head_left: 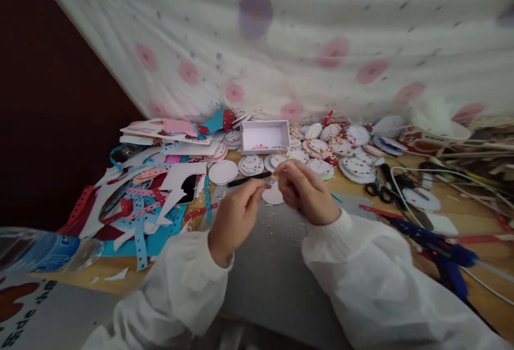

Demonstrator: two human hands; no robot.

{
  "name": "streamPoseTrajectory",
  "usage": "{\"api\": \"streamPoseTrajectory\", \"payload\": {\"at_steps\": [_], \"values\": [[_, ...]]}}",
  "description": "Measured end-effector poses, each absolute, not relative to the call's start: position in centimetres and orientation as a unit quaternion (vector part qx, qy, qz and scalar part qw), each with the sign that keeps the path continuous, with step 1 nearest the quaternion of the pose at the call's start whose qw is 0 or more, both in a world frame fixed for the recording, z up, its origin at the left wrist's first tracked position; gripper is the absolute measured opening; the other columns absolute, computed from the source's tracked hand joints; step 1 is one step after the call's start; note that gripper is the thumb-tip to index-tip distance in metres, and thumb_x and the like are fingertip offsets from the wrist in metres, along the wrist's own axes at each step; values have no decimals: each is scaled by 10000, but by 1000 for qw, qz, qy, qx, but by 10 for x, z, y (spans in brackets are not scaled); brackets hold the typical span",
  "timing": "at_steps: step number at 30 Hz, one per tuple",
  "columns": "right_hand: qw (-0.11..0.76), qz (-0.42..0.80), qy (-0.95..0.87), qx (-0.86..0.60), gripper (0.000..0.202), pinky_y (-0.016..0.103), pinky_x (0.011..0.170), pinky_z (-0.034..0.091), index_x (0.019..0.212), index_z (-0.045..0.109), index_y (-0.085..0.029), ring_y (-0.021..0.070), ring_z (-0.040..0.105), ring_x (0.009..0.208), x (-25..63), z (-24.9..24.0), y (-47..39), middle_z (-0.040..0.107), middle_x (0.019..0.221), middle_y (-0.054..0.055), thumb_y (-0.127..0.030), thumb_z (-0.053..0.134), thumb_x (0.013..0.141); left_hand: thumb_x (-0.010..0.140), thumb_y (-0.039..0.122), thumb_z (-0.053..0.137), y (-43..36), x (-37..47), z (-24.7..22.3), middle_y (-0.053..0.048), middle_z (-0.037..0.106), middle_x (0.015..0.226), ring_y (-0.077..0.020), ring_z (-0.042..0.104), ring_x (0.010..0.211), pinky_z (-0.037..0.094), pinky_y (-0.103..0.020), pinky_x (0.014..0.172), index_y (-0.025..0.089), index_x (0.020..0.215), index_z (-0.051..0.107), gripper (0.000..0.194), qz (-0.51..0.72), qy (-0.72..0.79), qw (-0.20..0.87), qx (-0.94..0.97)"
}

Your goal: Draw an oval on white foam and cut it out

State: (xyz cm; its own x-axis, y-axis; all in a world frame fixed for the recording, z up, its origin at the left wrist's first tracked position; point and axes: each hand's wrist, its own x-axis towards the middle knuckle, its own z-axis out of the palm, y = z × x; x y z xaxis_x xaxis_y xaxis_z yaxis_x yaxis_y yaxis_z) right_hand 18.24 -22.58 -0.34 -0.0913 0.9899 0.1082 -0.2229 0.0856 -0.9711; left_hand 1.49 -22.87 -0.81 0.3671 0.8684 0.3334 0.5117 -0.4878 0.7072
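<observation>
My left hand is held above the grey mat, thumb and forefinger pinched together. Whatever is between those fingertips is too small to make out. Opposite it, my right hand is closed with its fingers curled, and its contents are hidden. A small gap separates the two hands. A plain white paper disc lies on the mat between and behind them. Just past my left fingers rests a black pen-like stick. Farther back are white discs edged with coloured dots and a shallow white box holding small pink and red bits.
Paper scraps and punched strips heap up on the left, near a plastic bottle. On the right lie scissors, a blue glue gun with its cord, and bundled sticks. A flowered curtain hangs behind.
</observation>
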Motion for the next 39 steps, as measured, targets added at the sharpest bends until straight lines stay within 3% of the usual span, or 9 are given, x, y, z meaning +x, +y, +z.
{"api": "streamPoseTrajectory", "payload": {"at_steps": [4,7,10,16,23,30,37,39], "values": [[581,259,-632,-443,403,287,515,308,1039,598,-244,129,383,509,217,22,-241,403,613,-29,-553,360,940,943,266,445,-203,-17,20,-35,705,1014,-195,641,886,450,-281,780,221,1074,654,251,324,481,103,809],[502,134,-682,-515,366,306,561,333,1018,605,-251,165,476,570,226,12,-250,488,640,6,-475,319,969,929,193,411,-198,-25,20,-43,686,975,-196,621,897,444,-290,777,214,1075,646,278,307,461,95,827],[408,195,-723,-522,269,301,554,351,958,611,-254,181,550,546,209,-16,-255,591,639,22,-412,394,945,926,166,398,-207,-11,-1,-51,673,951,-175,612,878,453,-276,778,193,1007,644,260,331,424,190,821],[375,286,-702,-533,163,288,539,351,1005,560,-261,179,564,528,184,-58,-258,621,655,5,-338,439,928,913,244,490,-222,18,-45,-38,677,832,-158,609,751,438,-243,651,180,882,673,197,334,426,345,767],[396,454,-634,-485,208,253,513,375,1105,460,-231,143,515,496,190,-70,-259,559,572,-43,-360,437,943,922,295,496,-218,20,-62,-14,593,626,-129,513,599,384,-243,579,164,679,636,309,329,408,387,759],[412,639,-489,-427,310,174,343,261,1012,423,-220,66,372,339,183,-80,-255,583,533,-61,-493,505,892,895,315,530,-223,22,-68,-17,643,669,-114,540,580,401,-214,536,160,792,662,228,311,413,472,714],[469,660,-420,-410,361,163,332,329,898,518,-191,32,488,384,187,-87,-247,610,783,-14,-449,717,743,885,446,535,-218,19,-79,42,526,515,-49,410,388,308,-161,388,150,774,614,326,291,439,565,635],[467,657,-417,-420,331,157,323,308,865,551,-178,34,487,384,187,-89,-246,599,726,-22,-425,730,736,872,477,543,-217,19,-79,42,532,505,-43,394,361,286,-158,366,143,782,619,354,283,444,585,618]]}}
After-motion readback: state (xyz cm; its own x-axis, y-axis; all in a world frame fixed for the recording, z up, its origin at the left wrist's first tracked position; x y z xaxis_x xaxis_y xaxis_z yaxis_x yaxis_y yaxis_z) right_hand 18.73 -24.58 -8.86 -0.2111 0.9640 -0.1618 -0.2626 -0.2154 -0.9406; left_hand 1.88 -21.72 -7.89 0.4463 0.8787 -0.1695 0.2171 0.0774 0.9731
